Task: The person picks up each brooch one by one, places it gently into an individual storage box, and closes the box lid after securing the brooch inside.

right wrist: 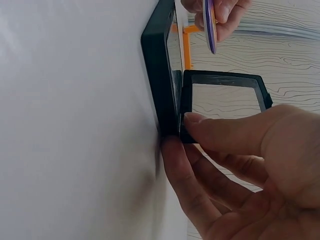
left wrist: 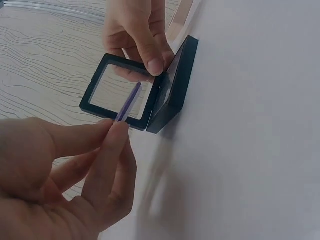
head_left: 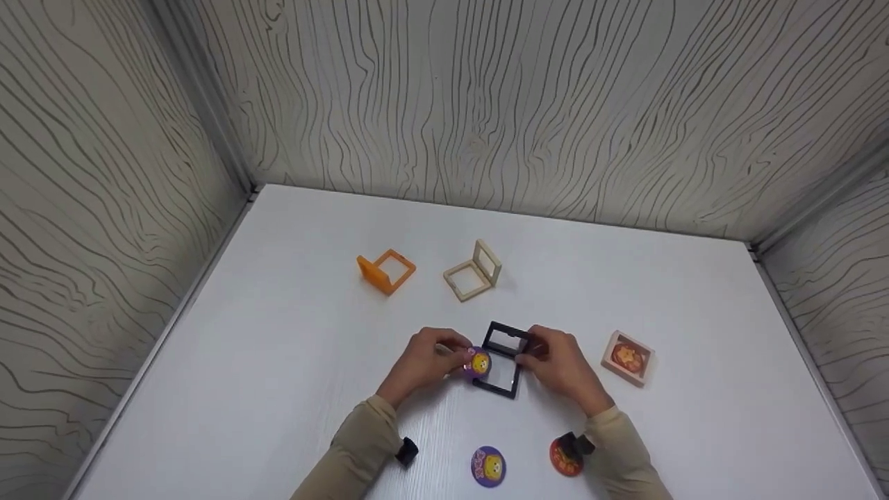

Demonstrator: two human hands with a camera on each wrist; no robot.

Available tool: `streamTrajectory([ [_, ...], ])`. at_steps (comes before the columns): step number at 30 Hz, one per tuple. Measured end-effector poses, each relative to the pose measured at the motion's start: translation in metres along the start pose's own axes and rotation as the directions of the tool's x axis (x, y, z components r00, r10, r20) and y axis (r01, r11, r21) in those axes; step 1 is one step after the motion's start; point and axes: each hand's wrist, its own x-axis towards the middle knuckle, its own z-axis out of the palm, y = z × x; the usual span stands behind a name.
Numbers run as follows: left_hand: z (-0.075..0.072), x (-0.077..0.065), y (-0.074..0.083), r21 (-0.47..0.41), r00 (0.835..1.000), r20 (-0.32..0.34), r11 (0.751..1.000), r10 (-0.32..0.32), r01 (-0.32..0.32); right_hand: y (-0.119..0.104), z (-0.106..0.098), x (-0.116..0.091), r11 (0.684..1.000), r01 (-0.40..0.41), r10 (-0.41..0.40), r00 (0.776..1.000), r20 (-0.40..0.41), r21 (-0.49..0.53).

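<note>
At table centre: black hinged frame, held open by right hand; left hand pinched purple badge at its edge, not yet seated. Pink frame right, already filled; two badges near, unplaced.

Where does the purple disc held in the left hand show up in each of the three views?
Head: purple disc at lower centre, face-on, pinched by the left hand beside the black frame.
Left wrist: seen edge-on, centre-left, above the fingertips.
Right wrist: edge-on at the top edge.
Shared landmark: the open black frame, held by the right hand.
</note>
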Motion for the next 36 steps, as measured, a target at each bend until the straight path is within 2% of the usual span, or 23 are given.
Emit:
streamTrajectory([
  [8,0.012,0.008,0.002,0.008,0.999,-0.003,0.999,0.050,-0.050,0.000,0.000,0.000,0.999,0.019,-0.019,1.000,0.010,0.030],
  [12,0.015,0.011,0.006,-0.014,0.999,0.012,0.999,0.032,-0.032,0.001,-0.005,-0.001,0.998,0.041,-0.043,0.998,0.046,0.040],
  [17,0.018,0.016,0.007,-0.035,0.999,0.025,0.999,-0.020,0.021,0.006,-0.012,-0.002,0.991,0.105,-0.112,0.990,0.079,0.088],
  [28,0.022,0.019,0.007,-0.046,0.998,0.035,0.997,-0.060,0.062,0.004,-0.021,-0.001,0.957,0.180,-0.190,0.982,0.021,0.227],
  [32,0.025,0.019,0.008,-0.043,0.998,0.026,0.997,-0.066,0.067,0.005,-0.020,0.000,0.958,0.175,-0.186,0.982,0.028,0.229],
  [36,0.029,0.019,0.009,-0.085,0.998,0.029,0.994,-0.060,0.062,0.007,-0.018,0.001,0.964,0.165,-0.177,0.983,0.040,0.208],
])
